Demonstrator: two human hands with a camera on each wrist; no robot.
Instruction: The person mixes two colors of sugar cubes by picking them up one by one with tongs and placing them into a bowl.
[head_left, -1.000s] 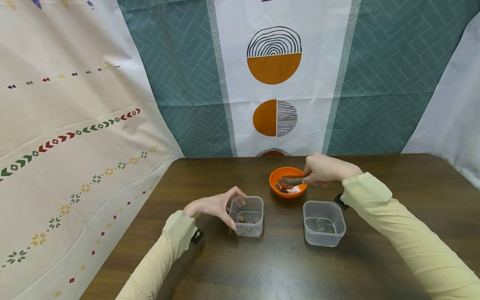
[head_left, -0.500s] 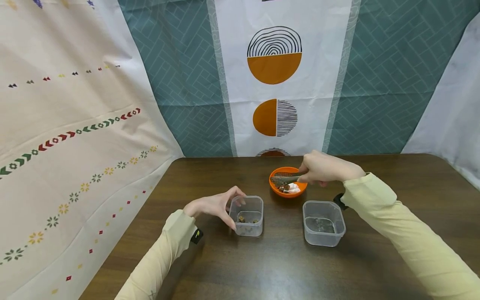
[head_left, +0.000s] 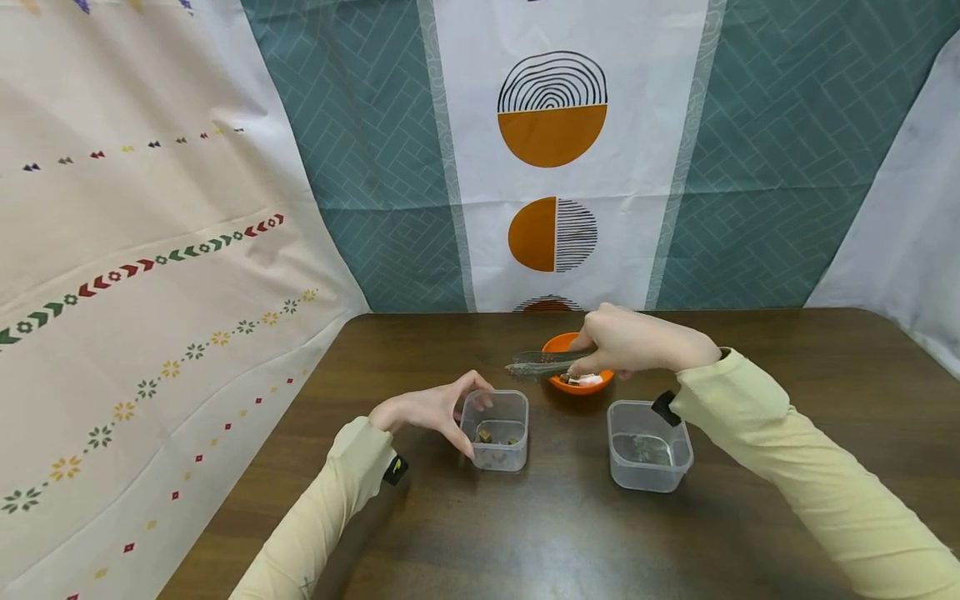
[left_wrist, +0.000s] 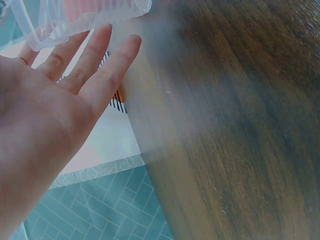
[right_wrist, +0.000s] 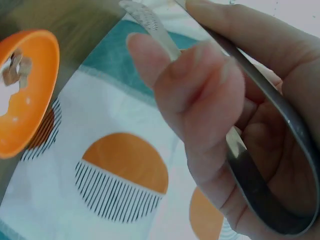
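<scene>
In the head view my right hand grips metal tongs with perforated tips pointing left. Those tips hover between the orange bowl and the left clear plastic container; I cannot tell whether they hold a piece. The right wrist view shows the tongs' bent handle looping through the palm. My left hand holds the left container, thumb at its near side and fingers at its far side. Small brown cubes lie inside it. More brown cubes and white pieces lie in the bowl.
A second clear plastic container stands at the right, in front of the bowl. All stand on a brown wooden table. Patterned cloth hangs behind the table's far edge and along its left side.
The tongs first dip into the orange bowl, then rise, and now my right hand has carried them left, past the bowl's rim towards the left container. My left hand stays put.
</scene>
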